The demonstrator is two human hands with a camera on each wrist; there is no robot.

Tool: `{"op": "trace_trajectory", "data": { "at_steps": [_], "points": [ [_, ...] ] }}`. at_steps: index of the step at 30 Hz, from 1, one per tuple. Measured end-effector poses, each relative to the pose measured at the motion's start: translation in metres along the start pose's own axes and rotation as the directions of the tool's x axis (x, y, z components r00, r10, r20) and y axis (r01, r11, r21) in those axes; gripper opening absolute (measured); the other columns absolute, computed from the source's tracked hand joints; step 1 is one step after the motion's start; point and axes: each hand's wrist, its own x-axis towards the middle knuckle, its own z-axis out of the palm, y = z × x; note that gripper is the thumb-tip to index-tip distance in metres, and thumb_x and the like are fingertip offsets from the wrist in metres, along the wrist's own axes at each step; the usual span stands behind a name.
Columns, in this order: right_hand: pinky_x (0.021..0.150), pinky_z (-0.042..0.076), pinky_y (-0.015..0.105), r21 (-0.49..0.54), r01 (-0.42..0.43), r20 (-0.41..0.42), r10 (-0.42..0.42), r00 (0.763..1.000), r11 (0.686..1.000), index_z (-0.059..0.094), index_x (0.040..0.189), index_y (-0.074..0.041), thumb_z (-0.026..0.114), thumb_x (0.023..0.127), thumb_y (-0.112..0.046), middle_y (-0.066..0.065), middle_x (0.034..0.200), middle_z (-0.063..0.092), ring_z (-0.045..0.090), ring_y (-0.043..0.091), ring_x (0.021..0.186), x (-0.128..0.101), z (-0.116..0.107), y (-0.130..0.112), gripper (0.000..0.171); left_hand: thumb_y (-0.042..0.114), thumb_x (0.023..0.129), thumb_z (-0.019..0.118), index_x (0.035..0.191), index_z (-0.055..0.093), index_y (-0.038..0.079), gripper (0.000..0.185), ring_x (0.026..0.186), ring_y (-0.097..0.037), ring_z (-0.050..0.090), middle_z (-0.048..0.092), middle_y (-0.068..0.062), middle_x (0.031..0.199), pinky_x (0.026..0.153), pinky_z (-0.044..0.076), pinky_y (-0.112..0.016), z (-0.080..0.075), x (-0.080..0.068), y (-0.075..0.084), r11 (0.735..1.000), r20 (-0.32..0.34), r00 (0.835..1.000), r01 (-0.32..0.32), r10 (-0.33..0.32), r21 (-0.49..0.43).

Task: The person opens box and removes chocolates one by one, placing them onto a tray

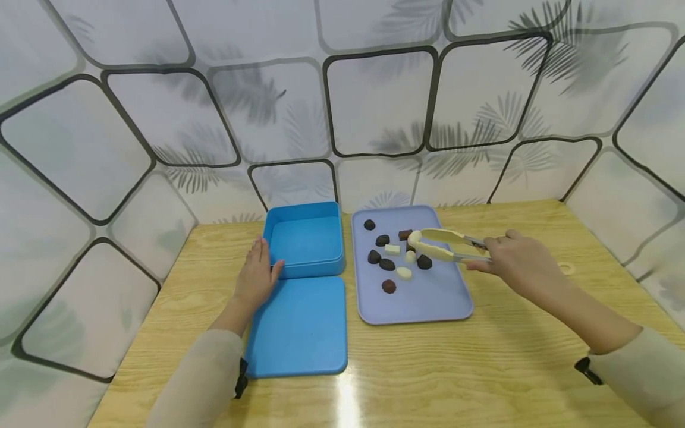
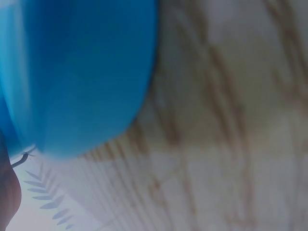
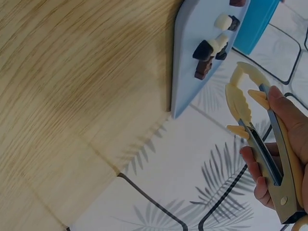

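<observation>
1. While the left hand (image 1: 255, 274) rests flat, fingers straight, against it, the blue box (image 1: 305, 239) sits just right of that hand, its lid (image 1: 297, 327) nearer the person.
2. Left of the right hand (image 1: 515, 261) lies the lilac tray (image 1: 428, 297).
3. That hand grips cream tongs (image 1: 441, 244), tips above the chocolates (image 1: 386, 264).

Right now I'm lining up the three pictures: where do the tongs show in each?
Head: the tongs reach over the purple tray, held by the right hand, right of centre.
Left wrist: not in it; only the blue box and the wooden table.
Right wrist: tongs at the right edge.
Shared landmark: the wooden table.
</observation>
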Motion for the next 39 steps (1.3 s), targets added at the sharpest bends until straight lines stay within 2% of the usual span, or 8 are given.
{"op": "trace_trajectory", "data": {
  "at_steps": [9,12,15,17,22,30,34,39],
  "points": [
    [0.036,0.028,0.027,0.018,-0.05,0.1,0.048,0.994,0.999,0.048,0.057,-0.006,0.001,0.076,-0.076,0.0,0.047,0.033,0.032,0.016,0.046,-0.002,0.003,0.011,0.086,0.033,0.102,0.039,0.142,0.016,-0.018,0.069,0.14,-0.045,0.017,0.016,-0.034,0.15,0.113,0.018,-0.053,0.001,0.001,-0.001,1.0,0.002,1.0,-0.006,0.006,0.003],
    [0.037,0.027,0.027,0.028,-0.07,0.142,0.065,0.988,0.997,0.043,0.055,-0.009,0.031,0.08,-0.074,-0.001,0.047,0.031,0.031,0.016,0.047,0.0,0.004,0.012,0.071,0.034,0.102,0.038,0.143,0.016,-0.017,0.069,0.14,-0.045,0.017,0.015,-0.034,0.151,0.113,0.019,-0.053,0.0,0.001,-0.001,1.0,0.007,1.0,0.002,-0.002,-0.002],
    [0.038,0.025,0.026,0.031,-0.081,0.203,0.073,0.977,0.996,0.04,0.055,-0.011,0.063,0.077,-0.057,-0.002,0.047,0.031,0.029,0.015,0.048,0.001,0.006,0.014,0.056,0.037,0.103,0.036,0.143,0.016,-0.017,0.07,0.138,-0.047,0.019,0.015,-0.033,0.151,0.112,0.022,-0.055,0.0,0.0,0.0,1.0,0.006,1.0,0.01,-0.01,-0.004],
    [0.039,0.024,0.025,0.033,-0.086,0.244,0.075,0.967,0.996,0.04,0.056,-0.012,0.073,0.074,-0.046,-0.002,0.048,0.031,0.028,0.015,0.048,0.002,0.009,0.015,0.051,0.037,0.102,0.036,0.143,0.016,-0.017,0.07,0.138,-0.048,0.02,0.015,-0.033,0.151,0.111,0.023,-0.055,0.0,0.0,0.0,1.0,0.006,1.0,0.015,-0.015,-0.009],
    [0.04,0.026,0.026,0.055,-0.106,0.328,0.083,0.941,0.993,0.041,0.058,-0.011,0.071,0.077,-0.047,-0.001,0.051,0.034,0.031,0.016,0.048,0.004,0.015,0.018,0.05,0.031,0.101,0.042,0.143,0.016,-0.017,0.069,0.137,-0.048,0.021,0.015,-0.034,0.151,0.111,0.023,-0.055,-0.001,0.0,0.001,1.0,0.011,1.0,0.019,-0.019,-0.003],
    [0.041,0.033,0.029,0.106,-0.206,0.431,0.142,0.891,0.973,0.048,0.062,-0.009,0.069,0.079,-0.049,0.0,0.054,0.043,0.04,0.018,0.051,0.004,0.009,0.02,0.048,0.033,0.102,0.039,0.144,0.013,-0.015,0.07,0.14,-0.045,0.016,0.013,-0.032,0.152,0.113,0.02,-0.053,-0.004,0.0,0.003,0.999,0.044,0.998,0.039,-0.039,-0.004],
    [0.041,0.035,0.03,0.106,-0.288,0.465,0.208,0.861,0.952,0.056,0.066,-0.004,0.062,0.078,-0.063,0.002,0.054,0.047,0.045,0.02,0.052,0.001,0.004,0.022,0.06,0.033,0.102,0.04,0.144,0.013,-0.015,0.07,0.141,-0.045,0.016,0.012,-0.032,0.152,0.113,0.019,-0.053,-0.004,0.0,0.003,0.999,0.045,0.998,0.038,-0.037,-0.01],
    [0.045,0.042,0.037,0.136,-0.433,0.455,0.332,0.826,0.891,0.06,0.095,0.014,0.056,0.078,-0.071,0.015,0.063,0.056,0.052,0.032,0.062,-0.013,0.006,0.029,0.087,0.032,0.102,0.04,0.144,0.013,-0.016,0.069,0.141,-0.045,0.015,0.012,-0.033,0.152,0.113,0.018,-0.053,-0.003,0.0,0.002,0.999,0.038,0.999,0.03,-0.03,-0.014]
  ]
}}
